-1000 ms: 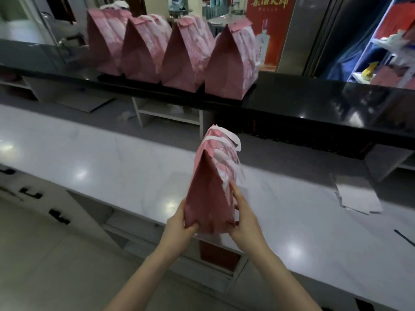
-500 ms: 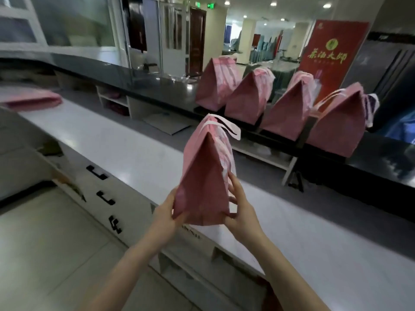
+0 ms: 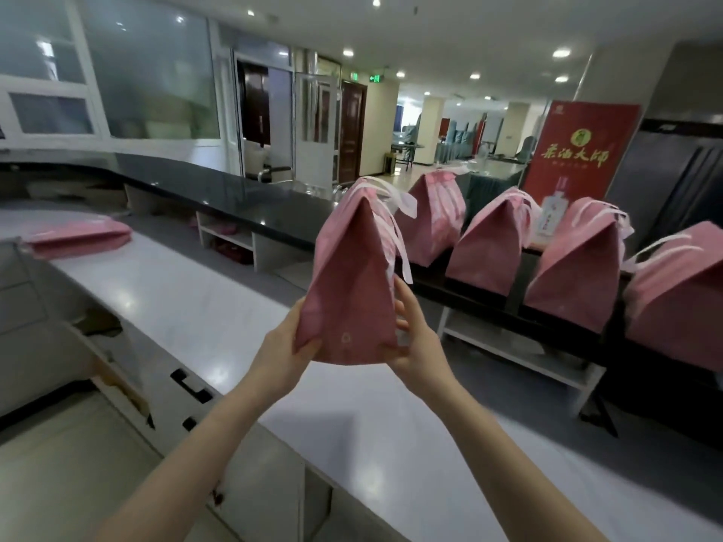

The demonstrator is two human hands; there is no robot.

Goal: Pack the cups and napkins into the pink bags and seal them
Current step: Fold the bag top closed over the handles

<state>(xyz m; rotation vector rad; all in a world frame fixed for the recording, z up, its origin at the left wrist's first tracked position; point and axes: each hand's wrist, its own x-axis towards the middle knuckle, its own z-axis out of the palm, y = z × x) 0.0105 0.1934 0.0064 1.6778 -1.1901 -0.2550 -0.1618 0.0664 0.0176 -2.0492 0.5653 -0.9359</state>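
White counter (image 3: pixel 164 295), black ledge (image 3: pixel 250 197), frosted windows (image 3: pixel 152 76), ceiling spotlights (image 3: pixel 562 53)

Closed pink bag (image 3: pixel 352 283) held upright above the counter; four more lined behind

The room is evenly lit from above by small round ceiling lamps (image 3: pixel 562 53), which show as bright white spots. They glare back off the white counter (image 3: pixel 164 295) as soft blotches near its left edge, and off the dark upper counter (image 3: pixel 250 197) as a dull sheen. My forearms and the pink bag (image 3: pixel 352 291) that I hold throw a faint grey shadow on the white counter just below my hands. The far hall behind the red poster (image 3: pixel 575 158) is brighter and washed out. The wide lens bends straight lines, most at the left and right edges. The bags at the right edge look smeared, and fine detail is soft all over.
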